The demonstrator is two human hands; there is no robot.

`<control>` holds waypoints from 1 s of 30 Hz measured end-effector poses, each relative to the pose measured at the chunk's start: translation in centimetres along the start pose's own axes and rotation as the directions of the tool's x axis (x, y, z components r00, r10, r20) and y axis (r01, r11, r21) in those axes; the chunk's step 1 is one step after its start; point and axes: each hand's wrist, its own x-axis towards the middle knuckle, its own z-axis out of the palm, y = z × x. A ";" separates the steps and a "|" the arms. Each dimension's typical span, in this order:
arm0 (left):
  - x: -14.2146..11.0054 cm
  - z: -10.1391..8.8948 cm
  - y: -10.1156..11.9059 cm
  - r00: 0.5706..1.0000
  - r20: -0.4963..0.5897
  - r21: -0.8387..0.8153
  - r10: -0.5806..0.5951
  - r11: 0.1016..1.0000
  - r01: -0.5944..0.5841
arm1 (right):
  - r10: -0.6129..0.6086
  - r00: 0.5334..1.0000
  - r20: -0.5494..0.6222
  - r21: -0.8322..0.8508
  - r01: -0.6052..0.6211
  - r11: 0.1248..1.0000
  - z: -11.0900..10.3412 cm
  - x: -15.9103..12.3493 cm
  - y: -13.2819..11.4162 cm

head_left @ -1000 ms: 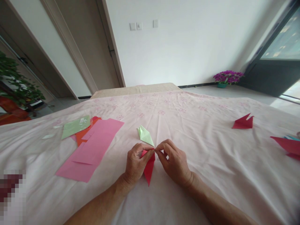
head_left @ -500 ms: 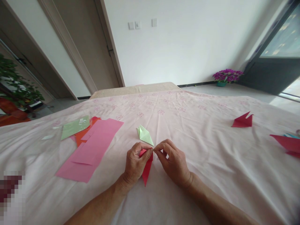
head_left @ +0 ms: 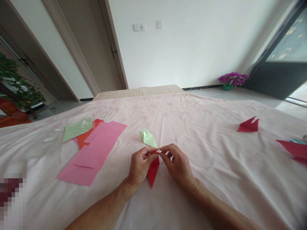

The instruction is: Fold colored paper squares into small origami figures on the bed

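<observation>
Between thumb and forefinger, my left hand (head_left: 140, 164) pinches a piece of red folded paper (head_left: 153, 172), its long point hanging toward me. My right hand (head_left: 179, 164) has thumb and forefinger closed at the paper's upper right corner; the bit between those fingertips is tiny and mostly hidden. Just beyond both hands lies a light green folded paper (head_left: 148, 138), its narrow tip reaching toward my fingers. The left fingers cover part of the red paper's upper half.
Pink paper sheets (head_left: 100, 150), an orange sheet (head_left: 83, 139) and a green packet in clear wrap (head_left: 78, 129) lie to the left. On the right are a red folded paper figure (head_left: 249, 125) and another red folded piece (head_left: 294, 149). A pale pink cloth (head_left: 206, 137) covers the table.
Both hands and the red paper have shifted slightly right. The paper has turned a little, and its lower point sits further right. Both pinches stay closed.
</observation>
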 end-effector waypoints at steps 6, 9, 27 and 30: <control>-0.1 0.2 -0.1 0.999 0.005 -0.090 -0.041 0.995 0.041 | -0.027 1.000 -0.005 -0.054 0.027 0.998 -0.2 -0.1 -0.3; 0.0 0.2 -0.1 0.998 0.008 -0.102 -0.058 0.993 0.058 | -0.054 0.999 0.000 -0.075 0.054 0.996 -0.3 -0.1 -0.5; 0.0 0.2 -0.2 0.998 0.034 -0.125 -0.060 0.990 0.064 | -0.255 0.965 0.058 -0.235 0.262 0.936 -1.3 -0.1 -0.7; -0.1 0.1 -0.2 0.999 0.024 -0.097 -0.048 0.994 0.050 | -0.275 0.958 0.081 -0.269 0.287 0.919 -1.4 0.0 -0.7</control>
